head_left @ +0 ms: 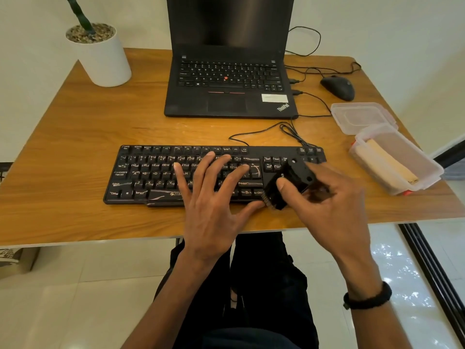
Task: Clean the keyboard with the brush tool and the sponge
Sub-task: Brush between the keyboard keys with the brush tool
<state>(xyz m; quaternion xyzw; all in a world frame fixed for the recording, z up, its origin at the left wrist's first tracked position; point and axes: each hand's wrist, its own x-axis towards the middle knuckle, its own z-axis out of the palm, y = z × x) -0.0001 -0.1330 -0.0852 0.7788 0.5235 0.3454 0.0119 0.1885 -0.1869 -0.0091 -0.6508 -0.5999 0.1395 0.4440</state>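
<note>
Brushing the black plastic keyboard (151, 172)

The left hand (211, 197) lies flat, fingers spread on the keys. The right hand (327, 205) grips a blocky black brush tool (289, 182).

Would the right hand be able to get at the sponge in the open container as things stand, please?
Probably not yet: the right hand grips the brush tool. The path itself looks free, since the container beside it is uncovered and the sponge lies exposed.

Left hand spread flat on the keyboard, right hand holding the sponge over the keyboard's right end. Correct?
Not quite. In the head view the right hand holds the black brush tool, not the sponge, which lies in the clear container at the right. The left hand does rest flat on the keyboard.
</note>
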